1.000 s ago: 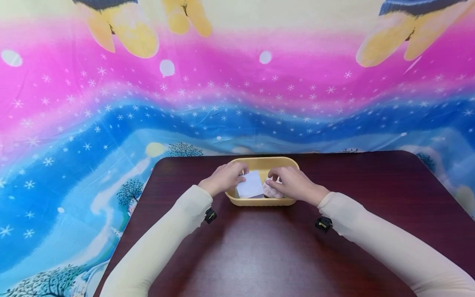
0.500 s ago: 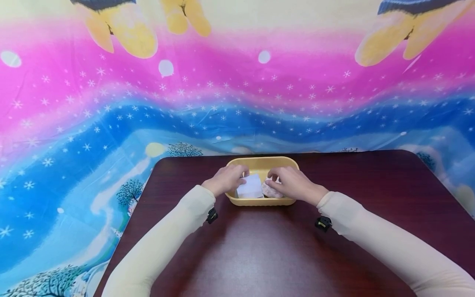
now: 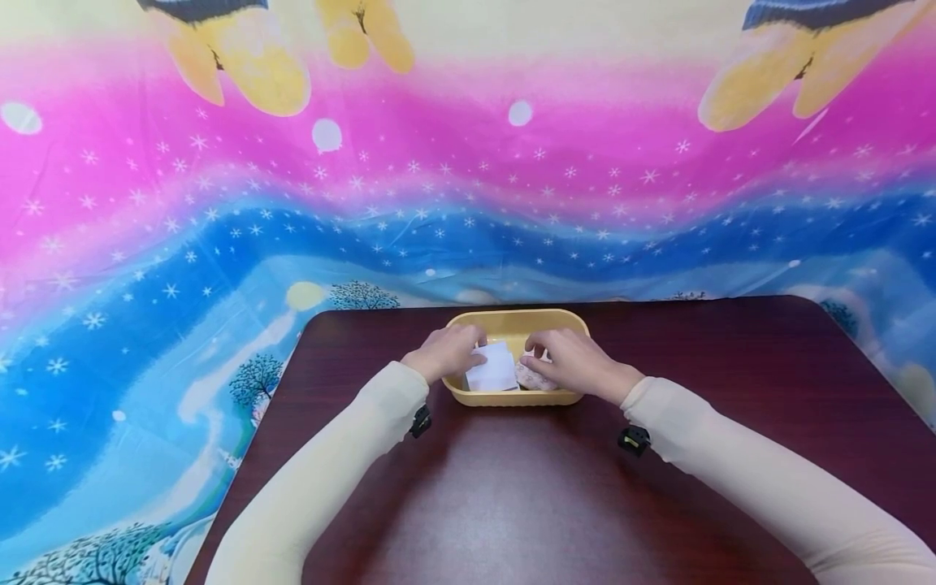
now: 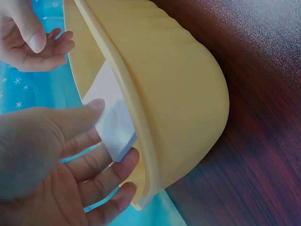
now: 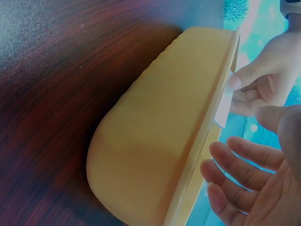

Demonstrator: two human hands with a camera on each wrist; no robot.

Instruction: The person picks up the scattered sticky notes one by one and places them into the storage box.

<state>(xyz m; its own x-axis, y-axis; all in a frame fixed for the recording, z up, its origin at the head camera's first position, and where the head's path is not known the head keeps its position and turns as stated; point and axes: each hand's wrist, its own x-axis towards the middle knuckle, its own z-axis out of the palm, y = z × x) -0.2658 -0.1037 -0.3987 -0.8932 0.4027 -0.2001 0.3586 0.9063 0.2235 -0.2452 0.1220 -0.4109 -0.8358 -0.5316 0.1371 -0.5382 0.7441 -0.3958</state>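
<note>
A flat white box [image 3: 491, 368] sits in the left half of a yellow plastic basket [image 3: 522, 399]. My left hand [image 3: 448, 351] holds the white box at its left side. In the left wrist view the thumb [image 4: 97, 104] lies over its face and the other fingers reach behind it. Beside the box, on the right, lies a pale pink patterned item [image 3: 535, 376]. Just over that item hovers my right hand [image 3: 574, 357], fingers loosely bent with a gap to the thumb. In the right wrist view nothing is between those fingers [image 5: 235, 165].
The basket stands near the far edge of a dark reddish-brown table [image 3: 483, 487]. Right behind hangs a colourful printed cloth [image 3: 468, 162] with snowflakes and trees. Dark wrist-worn devices [image 3: 634, 440] sit under both cuffs.
The white box has tipped down to lie lower in the basket, with its upper edge sinking. My left hand has shifted slightly right; the right hand has barely moved left.
</note>
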